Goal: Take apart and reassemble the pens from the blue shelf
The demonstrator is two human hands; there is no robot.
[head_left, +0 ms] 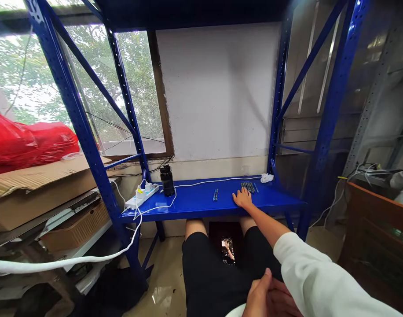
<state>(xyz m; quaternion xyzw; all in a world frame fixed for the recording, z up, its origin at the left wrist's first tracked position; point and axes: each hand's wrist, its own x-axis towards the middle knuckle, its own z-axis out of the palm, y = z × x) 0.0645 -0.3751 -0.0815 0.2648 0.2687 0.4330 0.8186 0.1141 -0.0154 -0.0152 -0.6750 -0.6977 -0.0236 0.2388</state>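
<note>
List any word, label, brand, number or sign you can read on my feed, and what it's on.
None can be read.
Phone screen: small marks, too small to read.
Left blue post: pale marking, too blurred to read.
Power strip: yellow patch, no legible text.
Row of slim items by the right hand: any print is too small to read.

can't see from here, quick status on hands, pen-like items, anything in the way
Right hand at row of pen-like items, grip unclear. Left hand low by lap. Loose pair lies apart. White cable behind row.
</note>
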